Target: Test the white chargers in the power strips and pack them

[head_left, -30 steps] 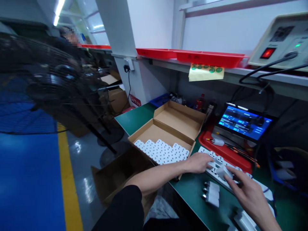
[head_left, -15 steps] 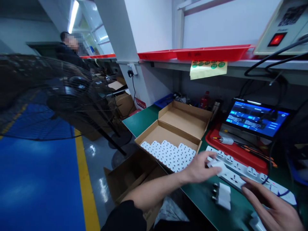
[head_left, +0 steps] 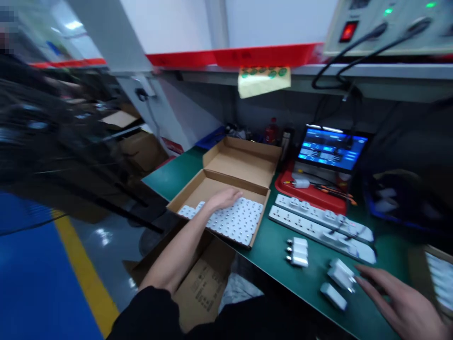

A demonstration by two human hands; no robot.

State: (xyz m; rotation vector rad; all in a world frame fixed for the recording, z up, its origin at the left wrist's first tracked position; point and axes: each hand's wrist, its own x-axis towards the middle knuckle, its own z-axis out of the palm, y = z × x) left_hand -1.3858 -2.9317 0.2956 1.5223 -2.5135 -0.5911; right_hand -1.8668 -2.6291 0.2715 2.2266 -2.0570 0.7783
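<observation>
My left hand (head_left: 225, 199) is inside the open cardboard box (head_left: 191, 190), its fingers curled down at the upper edge of the packed white plug adapters (head_left: 237, 222). Whatever those fingers hold is hidden beneath them. At the lower right, my right hand (head_left: 403, 295) has its fingers stretched and apart, the tips right beside a white adapter (head_left: 340, 275); whether they touch it I cannot tell. Another adapter (head_left: 333, 296) lies just in front of that one. A group of white adapters (head_left: 297, 251), pins to the left, stands on the green table (head_left: 269, 259).
Two white power strips (head_left: 307, 227) run across the table behind the adapters. Beyond them are a red tray (head_left: 300, 192) and a lit screen (head_left: 332, 147). A box of white pieces (head_left: 440, 278) sits far right. A large fan (head_left: 35, 127) stands left.
My left hand has moved left from the power strips, where it held a white adapter, into the box. The right hand has moved off the strips' near edge. The view has swung right.
</observation>
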